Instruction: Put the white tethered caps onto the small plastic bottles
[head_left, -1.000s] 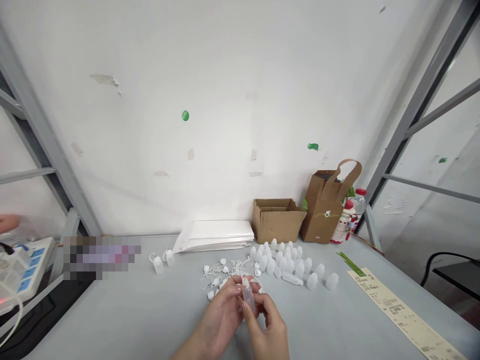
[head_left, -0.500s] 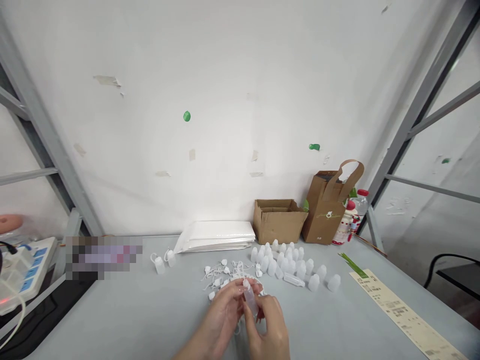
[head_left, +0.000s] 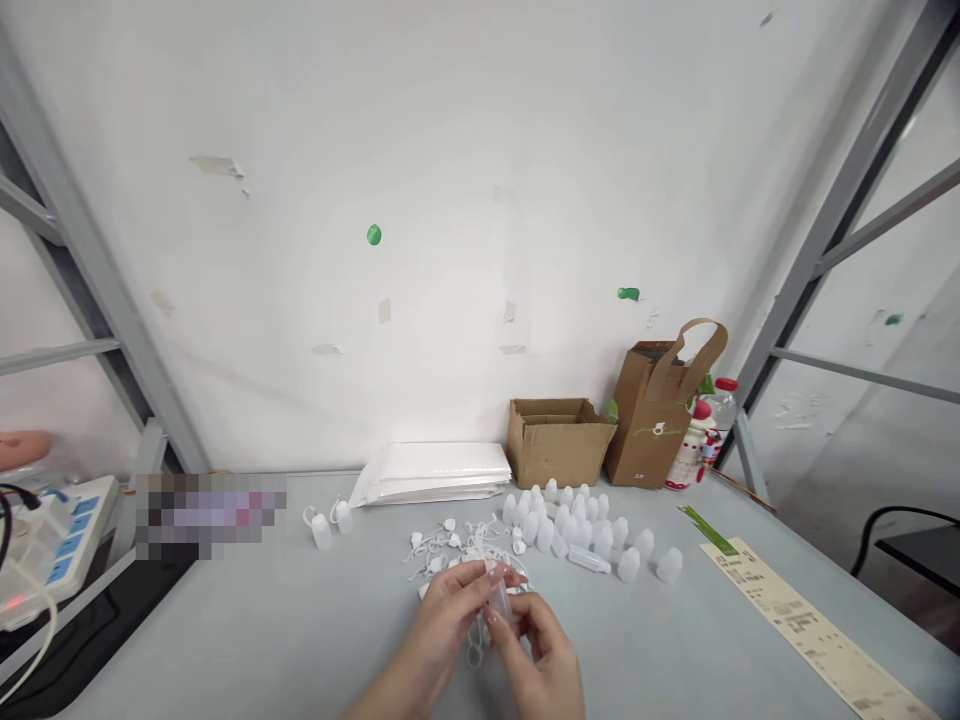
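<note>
Between my two hands is a small translucent plastic bottle (head_left: 500,601), tilted, its top end partly hidden by fingers. My left hand (head_left: 459,607) is closed around its upper end, thumb and fingertips pinching there. Lower down, my right hand (head_left: 534,642) pinches the bottle's body with thumb and fingers. A loose pile of white caps with looped straps (head_left: 474,543) lies behind and partly under my hands. To the right stand several translucent bottles without straps (head_left: 577,530), one of them lying on its side. Two bottles with looped caps (head_left: 321,530) stand apart on the left.
White padded envelopes (head_left: 435,473) lie against the wall, beside an open cardboard box (head_left: 561,450) and a brown paper bag (head_left: 651,430). A long paper strip (head_left: 806,625) lies on the right of the grey table (head_left: 247,630). A power strip (head_left: 82,530) sits far left.
My left thumb and fingers have closed over the bottle's top, which showed before. My right hand has shifted slightly, and its fingers still hold the bottle's body.
</note>
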